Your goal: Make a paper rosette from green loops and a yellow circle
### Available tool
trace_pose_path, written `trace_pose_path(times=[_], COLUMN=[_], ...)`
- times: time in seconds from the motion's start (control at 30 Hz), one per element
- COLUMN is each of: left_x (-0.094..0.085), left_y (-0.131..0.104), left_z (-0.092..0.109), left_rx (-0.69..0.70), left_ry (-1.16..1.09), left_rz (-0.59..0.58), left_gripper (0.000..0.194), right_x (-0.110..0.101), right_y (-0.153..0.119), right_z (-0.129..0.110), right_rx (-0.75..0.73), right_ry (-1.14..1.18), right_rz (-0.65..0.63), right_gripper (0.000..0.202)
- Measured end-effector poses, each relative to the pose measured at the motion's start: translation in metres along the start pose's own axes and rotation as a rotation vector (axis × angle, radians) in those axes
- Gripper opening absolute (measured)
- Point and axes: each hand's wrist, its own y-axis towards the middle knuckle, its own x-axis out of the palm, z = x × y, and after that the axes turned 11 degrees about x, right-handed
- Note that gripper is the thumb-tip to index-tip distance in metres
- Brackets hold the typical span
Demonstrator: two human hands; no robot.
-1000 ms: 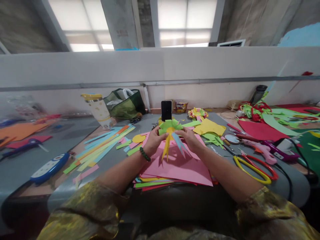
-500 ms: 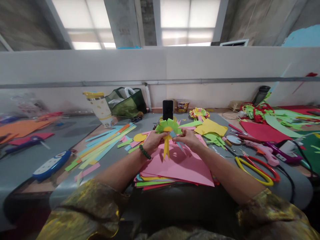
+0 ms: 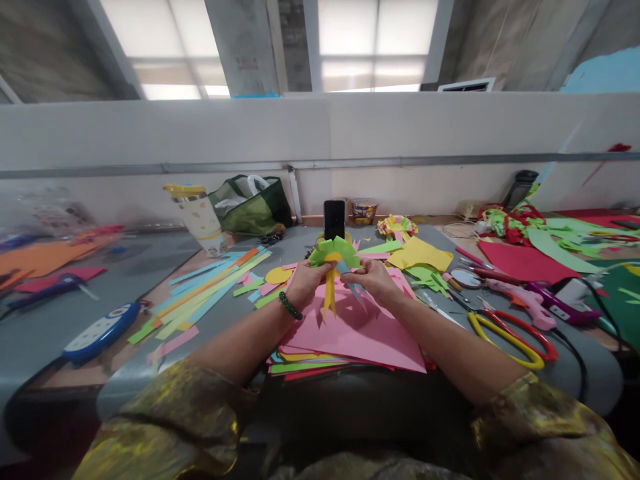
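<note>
A light green paper rosette (image 3: 324, 252) with fringed edges is held up over the pink paper sheets (image 3: 360, 340). My left hand (image 3: 305, 281) is closed on its left side, thumb toward the middle. From the rosette's centre hangs a forked yellow paper strip (image 3: 330, 297). My right hand (image 3: 377, 279) pinches a light blue paper strip (image 3: 345, 268) against the right side of the rosette, and its tail hangs below the fingers. The fingers partly hide where the blue strip meets the rosette.
Cut paper strips (image 3: 215, 287) and a blue-and-white case (image 3: 103, 331) lie left. Scissors with yellow handles (image 3: 507, 343) and a pink glue gun (image 3: 523, 303) lie right. Behind stand a phone (image 3: 334, 219), a tumbler (image 3: 197, 220) and a finished-looking multicoloured rosette (image 3: 397, 225).
The rosette has tipped slightly, its fringe now looking flatter. Both hands keep their hold in nearly the same place. The whole view has shifted a little.
</note>
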Motion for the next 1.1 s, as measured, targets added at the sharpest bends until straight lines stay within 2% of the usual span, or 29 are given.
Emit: trace_pose_path(times=[0.33,0.63,0.93,1.1], left_x=[-0.0059,-0.0036,-0.0066,-0.0049], left_y=[0.0039,-0.0027,0.0015,-0.0010], left_z=[0.0002,0.0076,-0.0010,0.0034], left_rx=[0.004,-0.023,-0.001,-0.027], left_ry=[0.041,0.027,0.040,0.069], left_rz=[-0.071,-0.182,-0.195,-0.249], left_gripper=[0.040,0.052,0.046,0.058], right_x=[-0.0015,-0.0044,-0.0035,-0.0068], right_y=[0.0004,0.0019,0.0005,0.0017], right_z=[-0.0007,-0.0028,-0.0014,-0.0042], right_rx=[-0.023,-0.135,-0.176,-0.190], right_ry=[-0.042,-0.050,-0.083,-0.141], right_rz=[0.076,0.131,0.140,0.197], right_gripper=[0.031,0.040,0.038,0.034])
